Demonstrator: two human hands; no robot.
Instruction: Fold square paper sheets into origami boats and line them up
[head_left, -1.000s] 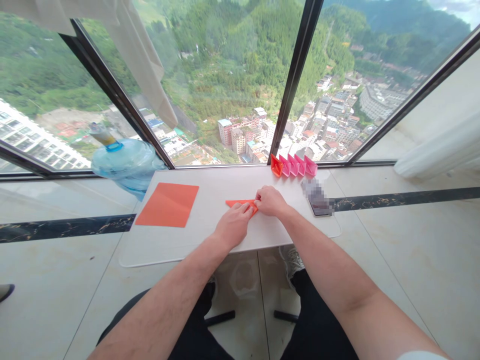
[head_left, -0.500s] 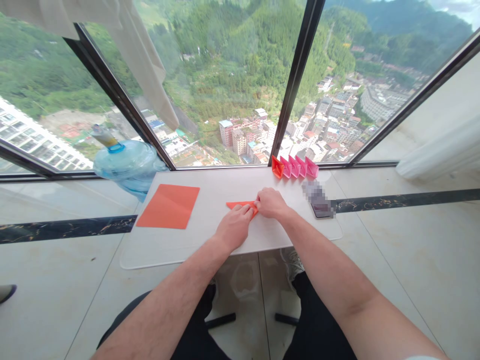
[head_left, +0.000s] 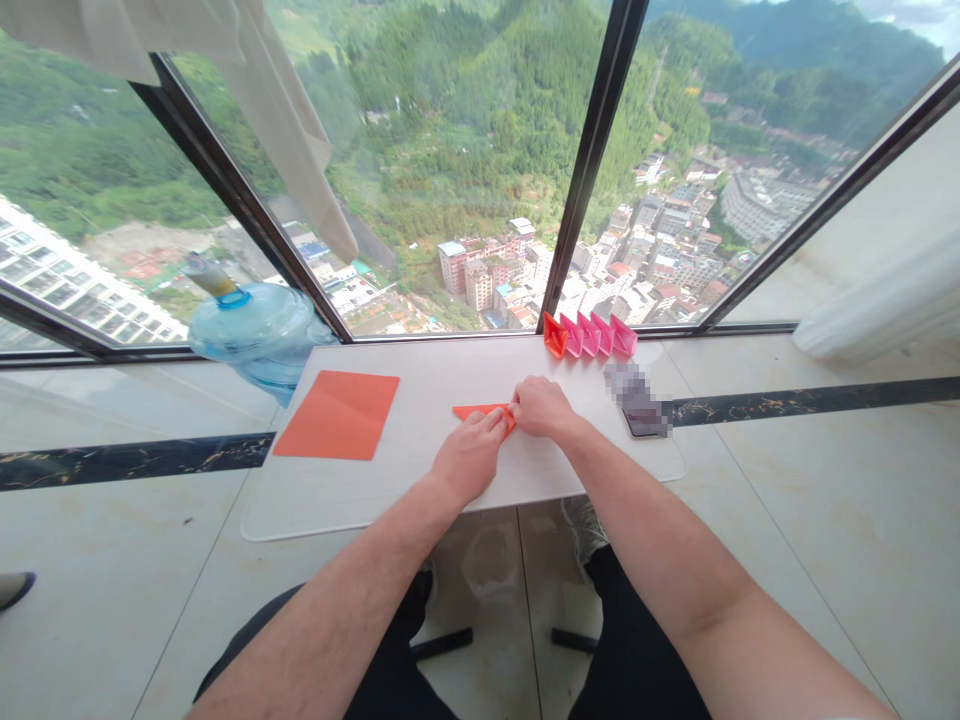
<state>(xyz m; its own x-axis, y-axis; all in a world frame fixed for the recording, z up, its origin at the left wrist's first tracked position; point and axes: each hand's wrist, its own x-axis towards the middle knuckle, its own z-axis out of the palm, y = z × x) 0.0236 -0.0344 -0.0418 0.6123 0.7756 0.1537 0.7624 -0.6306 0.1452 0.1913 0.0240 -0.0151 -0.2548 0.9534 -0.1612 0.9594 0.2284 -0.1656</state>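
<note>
A folded piece of orange paper (head_left: 466, 411) lies on the white table, its pointed end sticking out to the left. My left hand (head_left: 468, 457) holds it down from the near side, with its fingers closed together on the paper. At the paper's right end, my right hand (head_left: 541, 406) is closed in a pinch on it; the fingertips partly cover the fold. Both hands nearly touch over the paper. Left of them lies a flat orange sheet (head_left: 339, 415) with a faint crease.
A row of several folded pink and orange paper pieces (head_left: 592, 336) stands at the table's (head_left: 337, 495) back right edge. A phone (head_left: 643, 415), partly blurred out, lies below them. A large blue water bottle (head_left: 259, 330) stands behind the left corner, beside the window.
Almost nothing differs: both hands stay on the folded orange paper in the same place. The view has shifted very slightly.
</note>
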